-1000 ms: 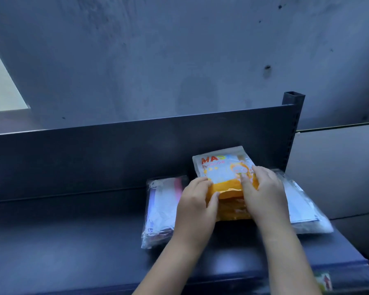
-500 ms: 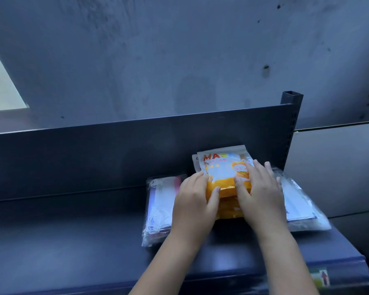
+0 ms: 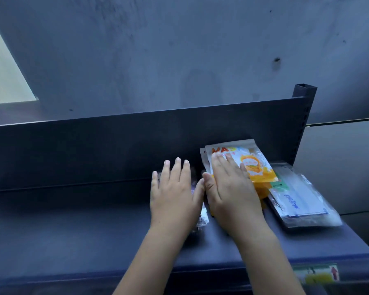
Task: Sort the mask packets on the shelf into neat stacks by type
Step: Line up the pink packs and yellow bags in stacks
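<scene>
Plainly, neither hand grips anything. The left hand (image 3: 173, 194) has its fingers (image 3: 177, 169) straight and spread wide, pressed flat on a clear crinkly plastic packet of pale masks (image 3: 201, 216). Only a strip of that packet shows, beside the thumb and wrist. The right hand (image 3: 230, 188) has its fingers (image 3: 218, 165) straight and closer together, flat on the stack of glossy orange-and-white printed mask packets (image 3: 256, 165). The thumbs almost touch, so these two stacks lie just beside each other under the palms.

The likeliest slip is under the right palm. The top orange packet sits askew, and the pale corner of the one beneath peeps out left of the fingertips. Glossy film probably slides easily, so a flat push may shear the top packet off instead of squaring the stack.

Past the right little finger, the orange stack touches the tilted pile of flat clear packets holding white-and-blue masks (image 3: 300, 199). A sideways shove could ride one type over the other and mix them, or nudge that pile toward the near right end of the dark blue metal shelf (image 3: 73, 231).

Under the left palm I cannot tell how many packets lie there or whether they are square. Beyond both sets of fingertips, the upright dark back panel (image 3: 94, 150) could serve as a stop.
</scene>
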